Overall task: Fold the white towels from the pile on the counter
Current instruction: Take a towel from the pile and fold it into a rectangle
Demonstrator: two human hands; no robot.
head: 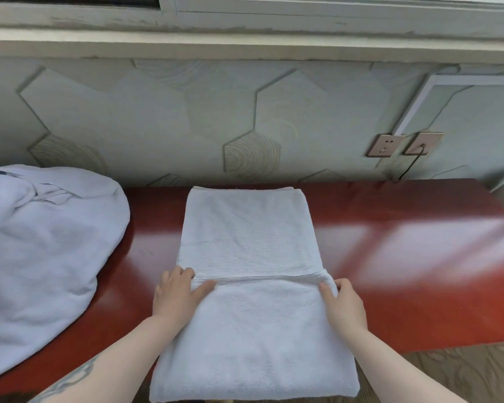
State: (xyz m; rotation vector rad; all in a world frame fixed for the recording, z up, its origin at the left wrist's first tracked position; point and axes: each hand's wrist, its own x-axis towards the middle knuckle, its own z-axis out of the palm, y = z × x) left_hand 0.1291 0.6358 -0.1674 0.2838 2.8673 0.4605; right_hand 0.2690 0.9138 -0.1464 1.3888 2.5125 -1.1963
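- Head view: a white towel (249, 257) lies lengthwise on the red counter (405, 257), its near part folded over and hanging past the front edge.
- The left hand (176, 292) pinches the folded edge's left corner, thumb on top.
- The right hand (342, 303) grips the right corner.
- The towel pile (41, 242) sits at the left.

Folded white terry-cloth towel (250, 242): soft, matt, fine looped nap, flat woven band across middle. Rumpled white cloth pile (41, 242) at counter's left edge: smoother, matt, creased. Reddish-brown wooden counter (390, 242): lacquered, glossy, smooth, mirrors window light. Hexagon-patterned wall panels (186, 112): matt, embossed.
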